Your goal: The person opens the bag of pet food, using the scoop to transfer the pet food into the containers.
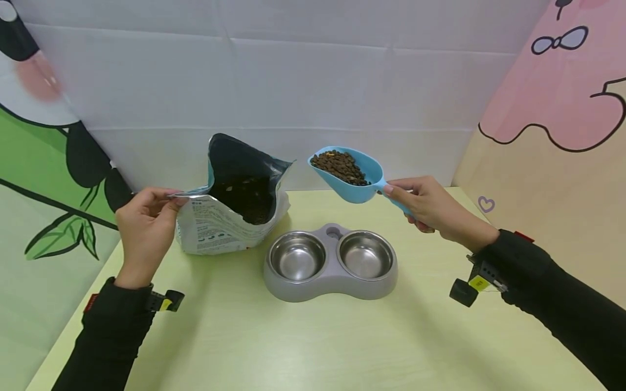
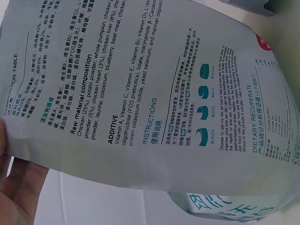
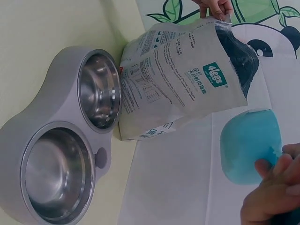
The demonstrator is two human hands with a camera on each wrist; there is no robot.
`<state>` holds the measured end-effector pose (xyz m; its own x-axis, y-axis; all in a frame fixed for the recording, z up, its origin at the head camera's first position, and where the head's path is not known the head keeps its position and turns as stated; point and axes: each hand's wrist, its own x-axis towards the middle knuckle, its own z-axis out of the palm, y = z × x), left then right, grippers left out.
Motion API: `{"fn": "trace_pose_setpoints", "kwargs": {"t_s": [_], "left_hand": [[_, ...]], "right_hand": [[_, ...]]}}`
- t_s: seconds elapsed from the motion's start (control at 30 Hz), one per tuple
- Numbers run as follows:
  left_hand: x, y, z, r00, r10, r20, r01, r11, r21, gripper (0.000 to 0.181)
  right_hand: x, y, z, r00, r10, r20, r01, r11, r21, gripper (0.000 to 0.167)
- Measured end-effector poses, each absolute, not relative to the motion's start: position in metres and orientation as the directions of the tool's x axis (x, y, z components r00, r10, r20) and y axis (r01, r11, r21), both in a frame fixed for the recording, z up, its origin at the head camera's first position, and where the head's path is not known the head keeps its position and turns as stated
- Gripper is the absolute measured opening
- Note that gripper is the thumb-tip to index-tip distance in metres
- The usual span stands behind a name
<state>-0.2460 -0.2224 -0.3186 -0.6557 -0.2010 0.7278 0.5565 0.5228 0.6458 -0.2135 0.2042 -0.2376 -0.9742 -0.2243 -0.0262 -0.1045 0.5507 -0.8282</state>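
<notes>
A blue scoop (image 1: 359, 176) heaped with brown kibble (image 1: 342, 166) is in the air, its handle gripped by the right hand (image 1: 430, 209). The left hand (image 1: 151, 228) pinches the top left edge of an open silver food bag (image 1: 220, 222); dark kibble shows inside. In the left wrist view, the bag's printed side (image 2: 187, 93) fills most of the frame, with the left hand (image 2: 18, 192) at its edge. The right wrist view shows the scoop's underside (image 3: 251, 145), the right hand (image 3: 276, 187) on it and the bag (image 3: 178, 79) beyond.
A grey double feeder (image 1: 332, 282) stands on the pale table (image 1: 293, 347), right of the bag and below the scoop. Its two steel bowls hold nothing. Behind the table hangs a white backdrop (image 1: 303, 81), with cartoon-printed panels at both sides.
</notes>
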Motion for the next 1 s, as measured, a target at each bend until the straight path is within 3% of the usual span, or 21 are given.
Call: {"fn": "trace_pose_setpoints", "kwargs": {"t_s": [1.0], "left_hand": [[-0.245,-0.224,-0.32,-0.65,-0.195,0.735,0.573,0.511,0.641,0.008]], "right_hand": [[-0.207,0.245,-0.263,-0.972,-0.22,-0.077,-0.067,0.581,-0.811,0.044]]}}
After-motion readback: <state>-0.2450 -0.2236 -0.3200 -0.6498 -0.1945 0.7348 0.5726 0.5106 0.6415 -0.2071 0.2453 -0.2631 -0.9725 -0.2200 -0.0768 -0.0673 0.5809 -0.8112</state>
